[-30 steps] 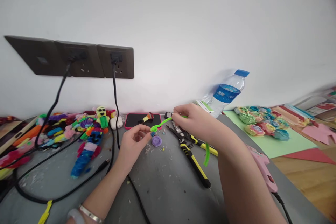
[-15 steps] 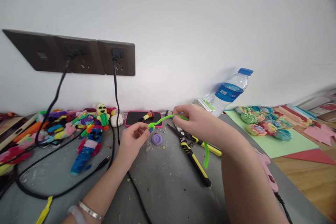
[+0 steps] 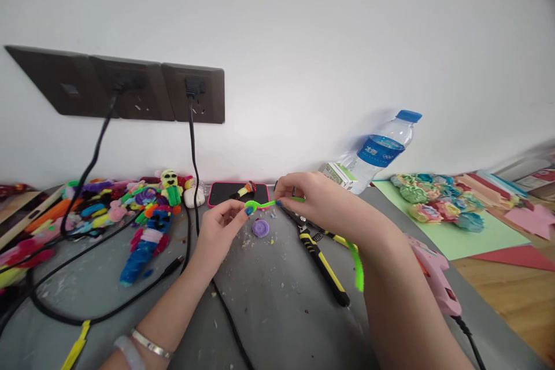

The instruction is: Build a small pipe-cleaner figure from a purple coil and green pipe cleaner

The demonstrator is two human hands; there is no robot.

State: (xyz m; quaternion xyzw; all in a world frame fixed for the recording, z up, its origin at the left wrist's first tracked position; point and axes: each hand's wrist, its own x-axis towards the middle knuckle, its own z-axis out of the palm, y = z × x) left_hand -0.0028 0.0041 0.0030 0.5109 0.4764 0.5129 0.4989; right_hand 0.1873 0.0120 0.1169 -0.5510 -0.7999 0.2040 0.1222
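A bright green pipe cleaner [image 3: 358, 269] runs between my two hands, and its loose end hangs down below my right wrist. My left hand [image 3: 222, 230] pinches the curled end between thumb and forefinger. Farther along the strand, my right hand [image 3: 306, 196] is closed on it with the fingertips. Just below the gap between the hands, a purple coiled disc [image 3: 261, 228] lies on the grey table [image 3: 277, 312]. Pliers with black and yellow handles [image 3: 323, 266] rest under and beside my right hand. Behind my left hand lies a pink-edged phone [image 3: 218, 193] with a small figure on it.
Colourful pipe-cleaner pieces [image 3: 93, 214] and a blue figure [image 3: 139, 254] lie at left, among black cables [image 3: 225, 318]. A water bottle [image 3: 381, 150] leans on the wall. At right are a pink glue gun [image 3: 437, 277] and paper flowers [image 3: 433, 199] on green paper.
My right hand has moved left, closer to my left hand, shortening the green stretch between them. The hanging end has swung right and slightly lower.
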